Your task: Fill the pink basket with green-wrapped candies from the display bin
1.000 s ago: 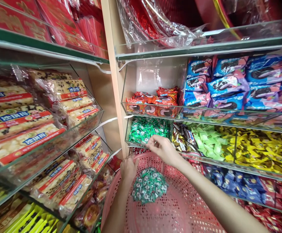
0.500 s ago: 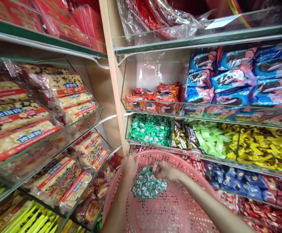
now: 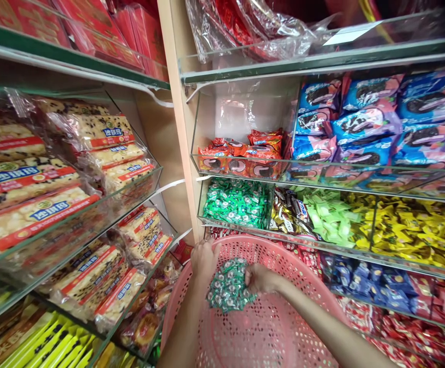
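Observation:
A round pink plastic basket with a perforated wall stands in front of me. My left hand is closed over its far left rim. Inside lies a small heap of green-wrapped candies. My right hand reaches into the basket at the heap's right side, its fingers curled in against the candies; the fingertips are partly hidden. Just behind the rim, a clear shelf bin holds more green candies of the same look.
Right of that bin sit dark and gold wrapped sweets, pale green ones and yellow ones. Blue cookie packs fill the shelf above. Packaged cereal bars line the left shelves. A wooden post divides the shelving.
My right hand has moved slightly right and down, with its fingers curled further. The candies in the basket have shifted a little left. My left hand stays on the rim.

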`<state>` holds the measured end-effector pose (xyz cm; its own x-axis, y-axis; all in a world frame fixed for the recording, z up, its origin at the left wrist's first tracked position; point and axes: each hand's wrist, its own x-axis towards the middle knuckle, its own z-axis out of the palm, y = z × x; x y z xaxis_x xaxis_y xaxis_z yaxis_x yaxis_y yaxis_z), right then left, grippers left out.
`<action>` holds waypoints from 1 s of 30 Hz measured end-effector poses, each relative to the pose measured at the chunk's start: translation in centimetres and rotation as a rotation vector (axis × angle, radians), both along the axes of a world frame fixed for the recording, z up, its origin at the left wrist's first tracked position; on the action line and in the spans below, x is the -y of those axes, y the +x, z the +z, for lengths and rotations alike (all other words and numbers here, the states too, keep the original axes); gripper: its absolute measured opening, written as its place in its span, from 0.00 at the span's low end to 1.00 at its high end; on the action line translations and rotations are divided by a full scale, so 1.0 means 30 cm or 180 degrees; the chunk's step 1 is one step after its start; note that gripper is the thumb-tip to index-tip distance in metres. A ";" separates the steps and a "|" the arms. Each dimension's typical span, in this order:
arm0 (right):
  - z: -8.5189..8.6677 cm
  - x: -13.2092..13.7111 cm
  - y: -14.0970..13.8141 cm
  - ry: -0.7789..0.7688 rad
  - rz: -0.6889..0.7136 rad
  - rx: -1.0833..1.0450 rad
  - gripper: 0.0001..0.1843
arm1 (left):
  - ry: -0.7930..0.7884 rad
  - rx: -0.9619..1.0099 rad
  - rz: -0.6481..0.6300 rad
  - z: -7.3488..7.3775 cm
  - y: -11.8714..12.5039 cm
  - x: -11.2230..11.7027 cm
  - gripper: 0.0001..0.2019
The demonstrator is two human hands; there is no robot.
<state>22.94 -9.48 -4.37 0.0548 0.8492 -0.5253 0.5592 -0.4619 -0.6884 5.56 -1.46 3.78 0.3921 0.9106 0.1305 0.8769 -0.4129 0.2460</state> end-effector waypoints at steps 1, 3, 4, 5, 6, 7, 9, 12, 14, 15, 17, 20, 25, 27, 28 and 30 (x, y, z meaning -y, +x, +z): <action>-0.003 0.000 -0.005 0.0043 0.0001 0.0057 0.11 | -0.0005 0.0005 0.0000 0.001 -0.001 -0.001 0.21; -0.004 0.002 -0.014 0.0126 0.0018 0.0230 0.11 | -0.0024 0.0021 0.0006 0.001 -0.003 -0.003 0.21; -0.003 0.004 -0.018 0.0171 0.0035 0.0351 0.11 | -0.0032 0.0032 0.0008 0.001 -0.004 -0.004 0.21; 0.000 0.006 -0.022 0.0213 0.0054 0.0478 0.11 | -0.0034 0.0044 0.0006 0.000 -0.004 -0.005 0.21; 0.003 0.009 -0.026 0.0254 0.0065 0.0607 0.11 | -0.0025 0.0057 -0.0001 -0.001 -0.004 -0.006 0.21; 0.006 0.012 -0.030 0.0298 0.0065 0.0734 0.11 | -0.0011 0.0069 -0.0008 -0.002 -0.003 -0.006 0.21; 0.017 0.019 -0.039 0.0397 0.0038 0.0929 0.11 | 0.0012 0.0081 -0.0016 -0.003 -0.002 -0.007 0.21; 0.039 0.031 -0.055 0.0580 0.0023 0.1208 0.10 | -0.0014 0.0061 -0.0001 -0.001 0.001 -0.006 0.22; 0.055 0.039 -0.068 0.0674 0.0059 0.1394 0.09 | -0.0032 0.0025 -0.0001 0.003 0.002 -0.006 0.22; 0.062 0.043 -0.074 0.0702 0.0092 0.1509 0.09 | -0.0031 0.0004 -0.0004 0.004 0.002 -0.006 0.22; 0.070 0.051 -0.086 0.0742 0.0186 0.1768 0.11 | -0.0017 -0.0022 -0.0014 0.005 0.001 -0.007 0.22; 0.072 0.061 -0.100 0.0805 0.0319 0.2106 0.13 | 0.0005 0.0002 -0.0037 0.005 0.000 -0.007 0.22; 0.095 0.072 -0.119 0.0780 0.0426 0.2245 0.12 | 0.0038 0.0019 -0.0092 0.005 -0.001 -0.006 0.21; 0.120 0.075 -0.125 0.0683 0.0389 0.2237 0.11 | 0.0072 0.0014 -0.0096 0.002 -0.002 -0.006 0.22; 0.135 0.077 -0.127 0.0644 0.0364 0.2219 0.11 | 0.0086 0.0020 -0.0096 0.000 -0.001 -0.007 0.22; 0.169 0.082 -0.131 0.0622 0.0324 0.2157 0.08 | 0.0098 0.0031 -0.0090 -0.007 -0.001 -0.010 0.22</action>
